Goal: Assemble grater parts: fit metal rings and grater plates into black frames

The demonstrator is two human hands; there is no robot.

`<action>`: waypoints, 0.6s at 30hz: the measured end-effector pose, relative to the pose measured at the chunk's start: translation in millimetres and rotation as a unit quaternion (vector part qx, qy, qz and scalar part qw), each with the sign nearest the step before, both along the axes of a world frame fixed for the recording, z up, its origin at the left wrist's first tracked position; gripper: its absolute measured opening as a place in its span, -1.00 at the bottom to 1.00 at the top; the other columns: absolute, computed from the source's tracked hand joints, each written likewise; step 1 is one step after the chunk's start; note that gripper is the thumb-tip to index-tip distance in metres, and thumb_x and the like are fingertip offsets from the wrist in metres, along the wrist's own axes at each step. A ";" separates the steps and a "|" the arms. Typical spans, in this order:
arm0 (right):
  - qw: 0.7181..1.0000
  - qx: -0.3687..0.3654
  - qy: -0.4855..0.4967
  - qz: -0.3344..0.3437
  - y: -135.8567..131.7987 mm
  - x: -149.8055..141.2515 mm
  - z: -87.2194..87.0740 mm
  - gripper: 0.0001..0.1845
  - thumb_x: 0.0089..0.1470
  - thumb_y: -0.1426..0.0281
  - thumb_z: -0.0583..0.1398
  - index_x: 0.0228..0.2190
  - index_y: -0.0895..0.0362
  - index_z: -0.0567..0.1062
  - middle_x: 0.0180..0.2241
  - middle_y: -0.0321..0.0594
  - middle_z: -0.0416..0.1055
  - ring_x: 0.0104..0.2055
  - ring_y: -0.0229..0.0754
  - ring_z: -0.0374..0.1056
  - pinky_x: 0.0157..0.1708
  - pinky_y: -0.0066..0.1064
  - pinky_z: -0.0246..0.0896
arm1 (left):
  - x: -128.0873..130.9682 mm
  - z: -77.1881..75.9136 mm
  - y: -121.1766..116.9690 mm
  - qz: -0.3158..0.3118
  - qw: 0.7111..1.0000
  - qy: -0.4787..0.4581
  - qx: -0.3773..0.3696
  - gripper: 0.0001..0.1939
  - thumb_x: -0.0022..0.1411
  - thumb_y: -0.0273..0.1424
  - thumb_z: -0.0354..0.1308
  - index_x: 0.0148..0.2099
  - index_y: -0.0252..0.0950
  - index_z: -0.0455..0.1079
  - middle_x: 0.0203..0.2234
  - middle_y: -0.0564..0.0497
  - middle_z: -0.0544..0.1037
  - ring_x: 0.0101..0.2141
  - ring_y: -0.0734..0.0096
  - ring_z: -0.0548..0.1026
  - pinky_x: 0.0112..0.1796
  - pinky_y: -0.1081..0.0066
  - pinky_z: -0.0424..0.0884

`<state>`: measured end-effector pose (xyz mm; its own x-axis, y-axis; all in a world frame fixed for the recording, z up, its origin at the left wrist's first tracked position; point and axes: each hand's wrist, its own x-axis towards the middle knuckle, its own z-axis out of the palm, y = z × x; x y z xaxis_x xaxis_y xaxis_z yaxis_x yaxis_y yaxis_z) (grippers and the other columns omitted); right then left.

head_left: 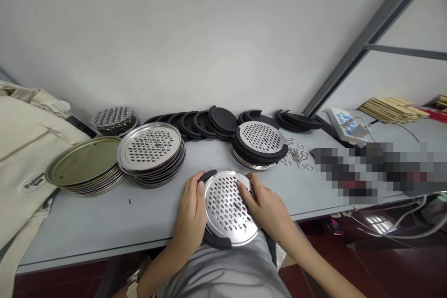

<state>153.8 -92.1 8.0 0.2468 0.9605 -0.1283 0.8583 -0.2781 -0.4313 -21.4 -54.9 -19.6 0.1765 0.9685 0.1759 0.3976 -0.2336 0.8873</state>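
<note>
In front of me, at the table's front edge, is a round metal grater plate (226, 205) with rows of slots. A black curved holder (218, 240) shows around its left side. My left hand (190, 212) is closed on the black holder at the left. My right hand (267, 202) grips the plate's right side, fingers over its rim and thumb on the slotted face. Just beyond it stands a stack of black holders (239, 145) topped by a slotted metal disc (263, 137). Left of my hands is a pile of metal grater plates (155, 146).
Olive-green round lids (84, 163) are stacked at left, beside a cream bag (24, 149). Slotted discs (111, 118) and black holders (223, 119) line the wall. Small metal rings (299, 156) lie right of the holders. Further right are a power strip (347, 123) and wooden pieces (389, 111).
</note>
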 end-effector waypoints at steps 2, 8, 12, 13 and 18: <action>1.000 -0.001 -0.022 -0.003 0.5 -5.8 -0.3 -0.73 0.31 0.17 -0.10 -0.15 0.08 0.22 -0.54 -0.27 0.44 -0.47 -0.01 0.42 -0.52 -0.42 -0.02 | 1.8 0.4 0.1 -0.004 1.000 0.008 0.005 -0.63 0.44 -0.24 -0.26 0.15 -0.20 0.20 0.07 -0.04 0.35 0.11 0.37 0.27 0.15 0.26 0.17; 0.996 -0.003 -0.084 -0.012 -1.2 -18.5 -0.7 -0.74 0.33 0.25 -0.13 -0.17 0.11 0.26 -0.49 -0.20 0.49 -0.52 -0.04 0.42 -0.57 -0.43 -0.06 | 2.8 -1.3 -1.4 0.003 1.000 -0.002 -0.012 -0.62 0.44 -0.22 -0.27 0.16 -0.17 0.20 0.10 -0.02 0.34 0.13 0.36 0.25 0.16 0.24 0.15; 0.990 -0.011 -0.142 0.008 -1.9 -26.6 4.4 -0.74 0.32 0.30 -0.10 -0.15 0.16 0.30 -0.46 -0.12 0.50 -0.54 -0.05 0.42 -0.64 -0.42 -0.13 | 0.7 -0.6 -2.4 0.010 0.999 -0.023 -0.032 -0.61 0.44 -0.20 -0.27 0.18 -0.15 0.18 0.12 -0.01 0.33 0.15 0.35 0.24 0.17 0.23 0.12; 0.987 -0.015 -0.162 0.019 -1.6 -28.7 6.4 -0.74 0.31 0.32 -0.09 -0.15 0.17 0.31 -0.44 -0.09 0.50 -0.54 -0.05 0.43 -0.65 -0.42 -0.15 | 0.1 0.0 -2.4 0.012 0.999 -0.028 -0.032 -0.61 0.44 -0.19 -0.27 0.17 -0.15 0.19 0.11 -0.01 0.34 0.14 0.35 0.24 0.17 0.23 0.12; 0.968 -0.023 -0.234 0.089 2.6 -29.3 10.7 -0.77 0.29 0.44 -0.06 -0.13 0.19 0.35 -0.27 0.05 0.51 -0.50 -0.06 0.46 -0.64 -0.43 -0.09 | -0.3 2.5 -0.8 0.018 0.998 -0.041 -0.032 -0.64 0.44 -0.18 -0.26 0.10 -0.14 0.23 0.05 -0.02 0.38 0.10 0.33 0.29 0.15 0.21 0.15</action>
<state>124.6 -89.4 18.7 0.1195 0.9891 -0.0864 0.9927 -0.1178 0.0253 -21.7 -55.7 -17.1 0.1294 0.9835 0.1268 0.3294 -0.1632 0.9300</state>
